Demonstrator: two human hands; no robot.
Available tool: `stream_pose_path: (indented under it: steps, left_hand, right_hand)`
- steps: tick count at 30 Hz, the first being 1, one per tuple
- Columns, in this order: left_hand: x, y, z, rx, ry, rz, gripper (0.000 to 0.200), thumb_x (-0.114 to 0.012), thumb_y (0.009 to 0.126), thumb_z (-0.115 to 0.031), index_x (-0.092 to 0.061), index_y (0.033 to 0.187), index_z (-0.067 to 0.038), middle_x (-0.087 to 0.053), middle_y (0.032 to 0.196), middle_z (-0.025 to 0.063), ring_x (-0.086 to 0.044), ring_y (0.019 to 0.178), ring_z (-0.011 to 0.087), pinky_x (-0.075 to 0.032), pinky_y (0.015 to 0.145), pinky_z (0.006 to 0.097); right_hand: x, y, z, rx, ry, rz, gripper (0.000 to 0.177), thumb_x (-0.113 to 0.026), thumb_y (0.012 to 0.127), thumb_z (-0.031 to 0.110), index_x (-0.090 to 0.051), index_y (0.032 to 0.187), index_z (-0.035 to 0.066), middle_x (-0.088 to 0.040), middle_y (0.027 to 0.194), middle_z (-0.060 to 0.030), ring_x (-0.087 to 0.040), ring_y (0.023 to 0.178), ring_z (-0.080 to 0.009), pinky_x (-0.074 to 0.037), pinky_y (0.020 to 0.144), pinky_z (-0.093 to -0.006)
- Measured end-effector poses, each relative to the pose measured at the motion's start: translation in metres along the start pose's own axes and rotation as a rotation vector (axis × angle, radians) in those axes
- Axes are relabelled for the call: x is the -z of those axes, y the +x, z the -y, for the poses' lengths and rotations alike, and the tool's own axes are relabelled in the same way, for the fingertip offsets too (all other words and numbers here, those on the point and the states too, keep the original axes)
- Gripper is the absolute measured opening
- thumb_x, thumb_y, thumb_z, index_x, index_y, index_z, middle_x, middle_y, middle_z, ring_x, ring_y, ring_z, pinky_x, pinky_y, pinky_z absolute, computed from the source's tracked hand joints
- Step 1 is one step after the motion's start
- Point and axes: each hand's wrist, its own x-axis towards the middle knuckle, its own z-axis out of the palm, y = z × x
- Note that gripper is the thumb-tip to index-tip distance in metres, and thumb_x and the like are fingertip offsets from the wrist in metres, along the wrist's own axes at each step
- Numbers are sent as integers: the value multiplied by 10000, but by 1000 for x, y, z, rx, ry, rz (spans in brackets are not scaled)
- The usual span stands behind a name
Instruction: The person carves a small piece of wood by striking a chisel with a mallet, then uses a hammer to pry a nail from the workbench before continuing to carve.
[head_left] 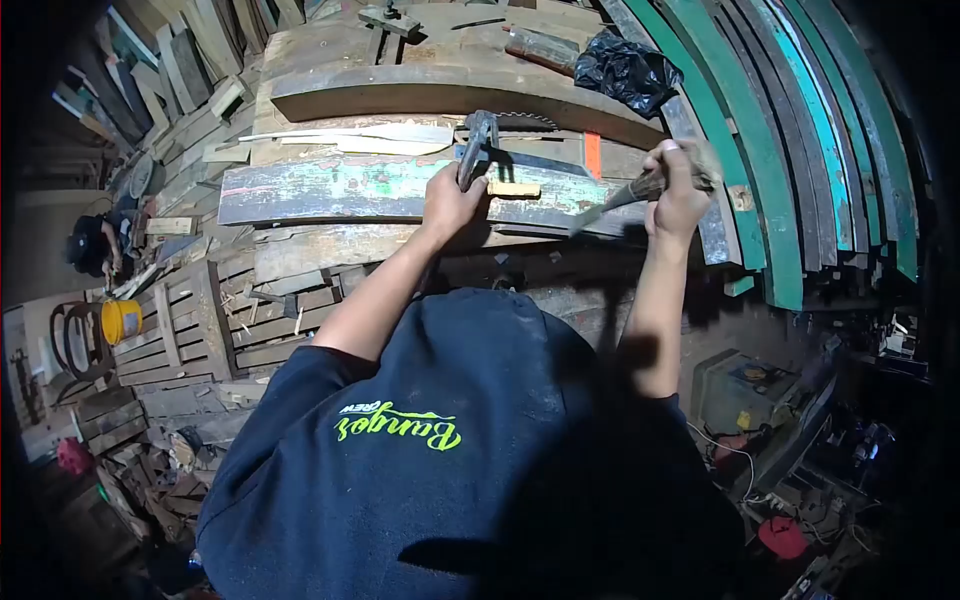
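Grasping dark metal tool with left hand and tapered grey-bladed tool with right hand. Wearing navy shirt marked "CREW".

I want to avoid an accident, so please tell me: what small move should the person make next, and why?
Perhaps steady the dark metal tool with the left hand before moving the right hand closer: the right hand holds a tapered tool pointing that way, and both tools overlap the painted board in this view.
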Motion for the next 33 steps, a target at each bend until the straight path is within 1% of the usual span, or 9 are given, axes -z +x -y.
stream_pose_path:
  steps: [2,5,10,14,16,23,26,29,33]
  left_hand:
    - [0,-4,-1,7,-42,-26,395,-737,841,-347,-610,810,25,-606,686,211,-582,655,390,-465,658,458]
    - [-3,5,-2,78,4,-3,411,-739,837,-351,-590,776,26,-596,673,212,-574,642,393,-462,651,458]
    - [1,4,-9,38,-47,-20,385,-732,853,-316,-583,777,31,-602,707,234,-584,683,412,-458,666,469]
    - [-1,3,-6,-21,-47,-59,375,-731,856,-314,-602,804,34,-606,721,243,-591,705,425,-460,675,476]
    - [7,3,-14,70,-9,43,299,-707,853,-246,-635,912,38,-648,862,269,-628,838,447,-488,759,489]
    - [6,4,-12,49,-45,32,303,-708,854,-251,-635,912,37,-648,849,263,-628,833,449,-491,751,489]
    - [6,4,-13,72,-43,59,309,-706,855,-256,-636,929,35,-650,864,264,-629,840,447,-492,761,488]
    - [5,5,-10,56,-13,52,314,-703,858,-261,-639,946,34,-650,877,265,-628,852,446,-489,772,490]
    - [2,3,-6,68,-39,55,322,-700,864,-275,-640,944,32,-648,880,265,-625,860,444,-486,781,496]
  right_hand:
    - [-22,-11,11,172,304,-124,190,-650,855,-23,-533,995,33,-596,797,-70,-612,663,-169,-530,628,-297]
    - [-44,-18,-20,362,199,-90,231,-606,856,-62,-501,1034,43,-586,802,-83,-599,675,-166,-529,629,-304]
    - [-73,-34,-13,436,160,92,297,-585,841,-37,-430,1085,30,-579,770,-107,-580,673,-182,-510,638,-336]
    - [-83,-27,-24,427,215,132,329,-640,828,-15,-436,1078,46,-591,790,-80,-601,656,-150,-516,616,-276]
    - [-86,-29,-29,409,233,147,330,-643,826,-13,-437,1077,46,-591,791,-79,-601,658,-150,-516,617,-275]
    - [-84,-36,-53,343,164,140,333,-673,810,6,-459,1062,39,-583,803,-72,-591,679,-145,-519,630,-285]
    - [-88,-37,-45,308,315,164,308,-677,804,8,-478,1036,36,-591,811,-74,-595,678,-145,-520,626,-290]
    - [-85,-36,-46,318,223,219,301,-676,794,-4,-486,1024,36,-600,800,-77,-604,680,-147,-523,629,-289]
    - [-87,-35,-38,310,246,469,301,-698,766,-5,-513,1002,15,-622,791,-89,-622,706,-150,-533,656,-300]
